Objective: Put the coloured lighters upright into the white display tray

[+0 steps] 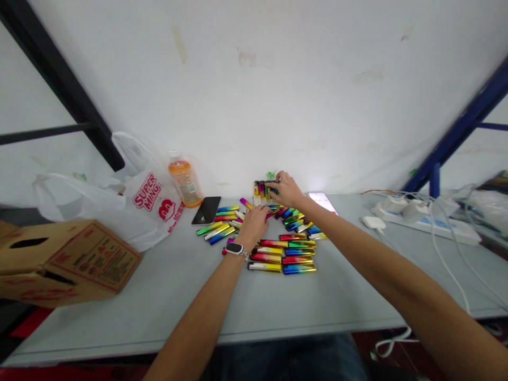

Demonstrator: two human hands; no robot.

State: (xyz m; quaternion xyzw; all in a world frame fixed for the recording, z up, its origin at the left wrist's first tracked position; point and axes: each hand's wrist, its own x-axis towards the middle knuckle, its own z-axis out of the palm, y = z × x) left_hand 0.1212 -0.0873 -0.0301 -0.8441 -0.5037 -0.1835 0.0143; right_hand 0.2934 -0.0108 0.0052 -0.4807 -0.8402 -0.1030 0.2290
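Note:
Many shiny, two-coloured lighters lie on the grey table between my arms. A row of upright lighters [261, 190] stands against the wall. My right hand [286, 189] is at the right part of that row, with thumb and fingers closed around the top of a lighter there. Lower and to the left, my left hand [256, 222] rests over the loose pile, its fingers bent on a lighter [273, 212] that sticks out at the fingertips. Nearer me, flat lighters [299, 260] lie in two columns. More loose lighters [219, 231] lie left of my left hand.
At left stand a cardboard box [87, 259], a white plastic bag [148, 206] and an orange bottle [185, 180]. A dark phone [206, 210] lies beside the bottle. A lit phone [322, 201] is behind my right forearm. A power strip [432, 219] with cables lies at right.

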